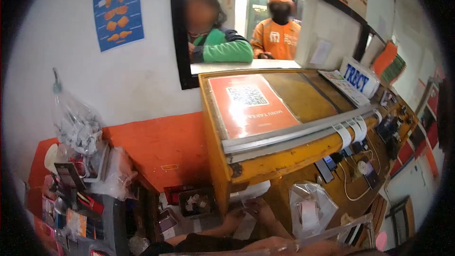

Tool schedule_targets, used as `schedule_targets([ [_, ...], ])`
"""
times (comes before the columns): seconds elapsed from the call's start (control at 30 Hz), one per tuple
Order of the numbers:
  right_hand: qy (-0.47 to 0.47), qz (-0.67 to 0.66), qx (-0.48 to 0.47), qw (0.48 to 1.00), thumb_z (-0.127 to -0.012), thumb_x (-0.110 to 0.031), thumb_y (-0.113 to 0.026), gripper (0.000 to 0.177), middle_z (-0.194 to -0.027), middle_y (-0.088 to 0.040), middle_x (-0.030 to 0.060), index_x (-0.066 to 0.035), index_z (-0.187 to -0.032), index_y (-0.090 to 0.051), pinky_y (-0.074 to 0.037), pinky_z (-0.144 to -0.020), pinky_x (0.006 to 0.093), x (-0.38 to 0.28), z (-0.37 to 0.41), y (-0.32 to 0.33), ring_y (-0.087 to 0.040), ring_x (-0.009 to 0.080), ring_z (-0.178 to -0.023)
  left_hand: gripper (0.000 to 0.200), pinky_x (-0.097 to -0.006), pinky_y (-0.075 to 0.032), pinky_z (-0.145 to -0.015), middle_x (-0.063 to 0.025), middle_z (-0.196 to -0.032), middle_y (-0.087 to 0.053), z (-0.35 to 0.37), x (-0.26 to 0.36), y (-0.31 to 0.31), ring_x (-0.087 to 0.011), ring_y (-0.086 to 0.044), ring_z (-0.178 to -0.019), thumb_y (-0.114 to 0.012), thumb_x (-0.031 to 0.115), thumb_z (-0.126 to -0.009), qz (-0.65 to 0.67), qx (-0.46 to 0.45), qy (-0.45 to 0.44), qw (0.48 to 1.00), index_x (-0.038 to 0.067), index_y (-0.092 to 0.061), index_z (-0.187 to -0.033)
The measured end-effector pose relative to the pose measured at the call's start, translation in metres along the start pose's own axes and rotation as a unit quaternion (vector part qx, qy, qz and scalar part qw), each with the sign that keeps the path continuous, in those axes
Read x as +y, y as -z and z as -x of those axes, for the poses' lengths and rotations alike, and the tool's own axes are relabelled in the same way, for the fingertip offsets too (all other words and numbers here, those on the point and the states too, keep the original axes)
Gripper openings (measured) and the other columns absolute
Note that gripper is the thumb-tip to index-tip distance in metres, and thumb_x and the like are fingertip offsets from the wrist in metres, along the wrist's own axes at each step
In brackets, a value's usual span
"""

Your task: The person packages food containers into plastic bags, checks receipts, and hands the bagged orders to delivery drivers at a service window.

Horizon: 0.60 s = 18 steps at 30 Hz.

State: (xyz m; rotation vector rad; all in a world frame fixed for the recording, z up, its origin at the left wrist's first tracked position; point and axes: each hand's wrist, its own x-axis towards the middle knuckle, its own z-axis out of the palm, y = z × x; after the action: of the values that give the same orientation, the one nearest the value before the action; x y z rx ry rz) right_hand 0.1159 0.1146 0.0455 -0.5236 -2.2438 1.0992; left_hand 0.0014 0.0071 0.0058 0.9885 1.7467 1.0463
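Below the slanted front of the wooden counter, my left hand [233,220] and my right hand [259,209] are close together, both small and in shadow. Their fingers are closed at the lower edge of a piece of white paper [256,190]. Exact finger contact is hard to make out. Another pale strip of paper [245,227] lies just under and between the hands. To the right of my right hand is a clear plastic bag [310,211] with papers in it.
An orange QR-code menu sheet [251,106] covers part of the counter top [313,95]. Several paper slips [353,130] hang from its rail; phones [325,168] and cables lie below. A small bin [196,203] stands left. Two people are beyond the window [182,33].
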Motion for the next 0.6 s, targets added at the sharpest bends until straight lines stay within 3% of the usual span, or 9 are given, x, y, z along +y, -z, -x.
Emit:
schedule_targets([
  [0.03, 0.117, 0.165, -0.002, 0.979, -0.07, -0.009, -0.064, 0.016, -0.087, -0.058, 0.0093, -0.007, -0.086, -0.062, -0.047, -0.07, 0.0349, 0.015, 0.002, -0.003, -0.056, 0.0269, -0.082, 0.031, -0.0332, -0.041, -0.082, -0.013, -0.108, -0.053, -0.013, -0.034, -0.015, -0.0256, -0.053, -0.096, -0.048, 0.02, -0.083, -0.013, 0.019, -0.045, 0.999, 0.009, -0.048, -0.112],
  [0.07, 0.124, 0.162, -0.011, 0.979, -0.07, -0.009, -0.064, 0.016, -0.087, -0.058, 0.0093, -0.007, -0.086, -0.062, -0.047, -0.07, 0.0349, 0.009, 0.0, -0.004, -0.056, 0.0269, -0.082, 0.032, -0.0337, -0.041, -0.083, -0.0134, -0.109, -0.052, -0.022, -0.053, -0.024, -0.0257, -0.053, -0.096, -0.047, 0.021, -0.083, -0.028, 0.038, -0.088, 0.995, 0.008, -0.048, -0.111],
  [0.1, 0.013, 0.001, 0.01, 1.0, -0.07, -0.01, -0.064, 0.015, -0.087, -0.058, 0.0089, -0.006, -0.084, -0.062, -0.047, -0.07, 0.034, -0.003, 0.001, -0.003, -0.056, 0.0265, -0.082, 0.032, -0.0337, -0.041, -0.083, -0.0134, -0.109, -0.052, -0.022, -0.043, -0.021, -0.0257, -0.053, -0.096, -0.047, 0.021, -0.083, -0.024, 0.048, -0.084, 0.995, 0.008, -0.048, -0.111],
  [0.17, -0.102, -0.161, 0.023, 0.981, -0.069, -0.01, -0.065, 0.014, -0.087, -0.059, 0.0085, -0.006, -0.083, -0.062, -0.047, -0.069, 0.0331, 0.004, 0.002, -0.006, -0.057, 0.0261, -0.082, 0.033, -0.0348, -0.04, -0.085, -0.0158, -0.108, -0.052, -0.016, -0.008, -0.009, -0.0273, -0.051, -0.098, -0.048, 0.021, -0.082, -0.055, -0.042, 0.075, 0.995, 0.004, -0.047, -0.111],
  [0.2, 0.025, 0.018, -0.021, 0.999, -0.069, -0.009, -0.064, 0.012, -0.085, -0.059, 0.0086, -0.006, -0.081, -0.062, -0.047, -0.068, 0.0325, 0.019, 0.004, -0.004, -0.057, 0.0255, -0.079, 0.033, -0.0348, -0.04, -0.085, -0.0158, -0.108, -0.052, -0.023, -0.029, -0.017, -0.0273, -0.051, -0.098, -0.048, 0.021, -0.082, -0.053, -0.036, 0.078, 0.995, 0.004, -0.047, -0.111],
  [0.23, 0.159, 0.19, -0.018, 0.969, -0.069, -0.007, -0.063, 0.011, -0.082, -0.059, 0.0087, -0.006, -0.08, -0.062, -0.046, -0.068, 0.0319, 0.034, 0.005, -0.003, -0.057, 0.0248, -0.076, 0.034, -0.0347, -0.039, -0.085, -0.0166, -0.107, -0.052, -0.03, -0.066, -0.034, -0.0279, -0.051, -0.098, -0.048, 0.022, -0.083, 0.037, -0.033, 0.053, 0.997, 0.002, -0.046, -0.11],
  [0.27, 0.17, 0.203, -0.008, 0.964, -0.068, -0.007, -0.063, 0.011, -0.082, -0.059, 0.0088, -0.006, -0.079, -0.062, -0.046, -0.067, 0.0319, 0.032, 0.005, -0.002, -0.057, 0.0248, -0.076, 0.034, -0.0347, -0.039, -0.086, -0.017, -0.107, -0.052, -0.034, -0.073, -0.037, -0.0282, -0.051, -0.099, -0.048, 0.022, -0.083, 0.083, -0.027, 0.04, 0.995, 0.002, -0.046, -0.11],
  [0.43, -0.088, -0.041, 0.03, 0.995, -0.068, -0.007, -0.063, 0.01, -0.08, -0.059, 0.0091, -0.007, -0.079, -0.062, -0.046, -0.066, 0.0317, 0.023, -0.001, -0.008, -0.057, 0.0249, -0.074, 0.034, -0.0349, -0.039, -0.084, -0.0173, -0.105, -0.052, -0.029, -0.064, -0.034, -0.0286, -0.05, -0.098, -0.047, 0.023, -0.083, 0.096, -0.036, -0.007, 0.995, 0.001, -0.046, -0.109],
  [0.6, -0.209, -0.161, 0.087, 0.961, -0.068, -0.006, -0.062, 0.01, -0.078, -0.059, 0.0094, -0.007, -0.078, -0.062, -0.046, -0.066, 0.0316, 0.029, 0.005, -0.014, -0.057, 0.0249, -0.073, 0.032, -0.0353, -0.039, -0.082, -0.0173, -0.103, -0.052, -0.025, -0.055, -0.024, -0.0287, -0.05, -0.096, -0.047, 0.023, -0.083, 0.056, -0.038, -0.015, 0.998, 0.002, -0.046, -0.108],
])
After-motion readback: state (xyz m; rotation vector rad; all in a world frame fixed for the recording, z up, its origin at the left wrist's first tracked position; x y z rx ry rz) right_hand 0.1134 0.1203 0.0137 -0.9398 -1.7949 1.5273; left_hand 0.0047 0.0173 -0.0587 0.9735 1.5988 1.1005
